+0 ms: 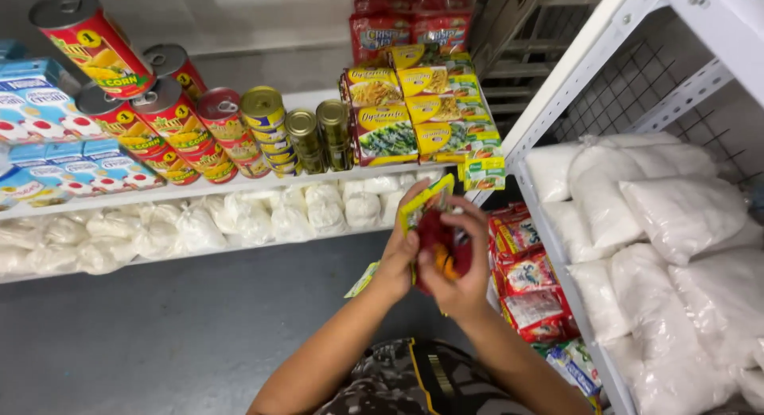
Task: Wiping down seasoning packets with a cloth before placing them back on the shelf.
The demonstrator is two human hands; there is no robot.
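Note:
Both my hands are raised in front of a white shelf unit and hold small packets together. My left hand [400, 252] grips a yellow and green packet [424, 198] from its left side. My right hand [460, 265] wraps around a red and orange packet [442, 241], fingers curled over its top. The two packets overlap between my palms. They sit just below a stack of similar yellow and green noodle packets [422, 105] on the shelf [239, 184] above.
Red corn cans [171, 120] and smaller tins [306, 136] line the shelf, with blue cartons [48, 136] at left. White plastic bags [239, 220] fill the lower shelf and the right rack [668, 248]. Red snack packets [529, 280] lie beside my right hand. One packet lies on the grey floor [363, 280].

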